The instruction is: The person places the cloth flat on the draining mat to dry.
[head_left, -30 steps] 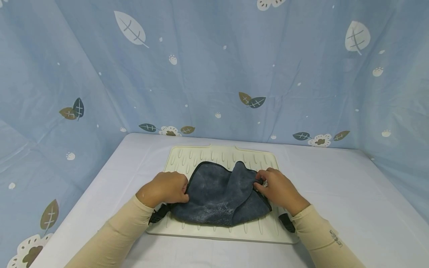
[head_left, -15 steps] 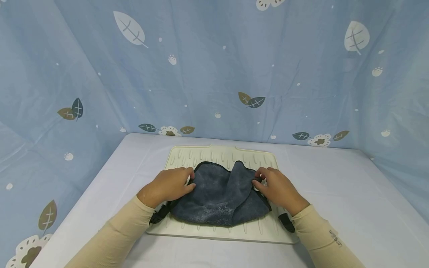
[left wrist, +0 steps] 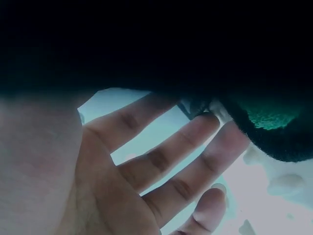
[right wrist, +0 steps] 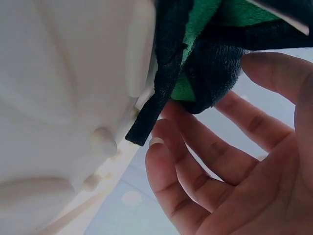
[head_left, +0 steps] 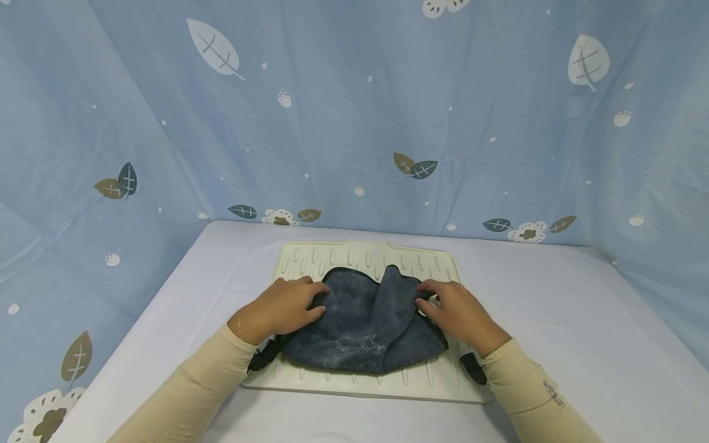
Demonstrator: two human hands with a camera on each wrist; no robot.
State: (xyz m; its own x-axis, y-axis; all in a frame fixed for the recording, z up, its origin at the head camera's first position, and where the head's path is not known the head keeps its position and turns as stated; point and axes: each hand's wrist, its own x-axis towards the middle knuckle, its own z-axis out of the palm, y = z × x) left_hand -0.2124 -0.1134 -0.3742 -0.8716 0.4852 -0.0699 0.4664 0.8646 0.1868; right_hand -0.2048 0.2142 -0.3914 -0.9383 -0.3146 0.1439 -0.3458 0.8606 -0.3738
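A dark blue-grey cleaning cloth (head_left: 354,320) with black binding lies folded and rumpled, and its green underside shows in both wrist views. At its left edge, my left hand (head_left: 285,307) has thumb and index finger spread apart, their tips on the cloth. The left wrist view shows the other fingers (left wrist: 186,166) fairly straight; a dark shape hides the thumb. My right hand (head_left: 458,311) pinches the cloth's right edge between thumb and index finger. In the right wrist view, the remaining fingers (right wrist: 215,147) curve loosely beside a bound corner.
Under the cloth lies a cream ribbed mat (head_left: 310,255) with a raised rim. It rests on a table with a white cover (head_left: 554,320). A blue curtain (head_left: 354,111) with leaf prints surrounds the back and sides.
My left hand has moved slightly right and its curled fingers have opened out over the cloth's left edge. The right hand has shifted a touch left, still pinching.
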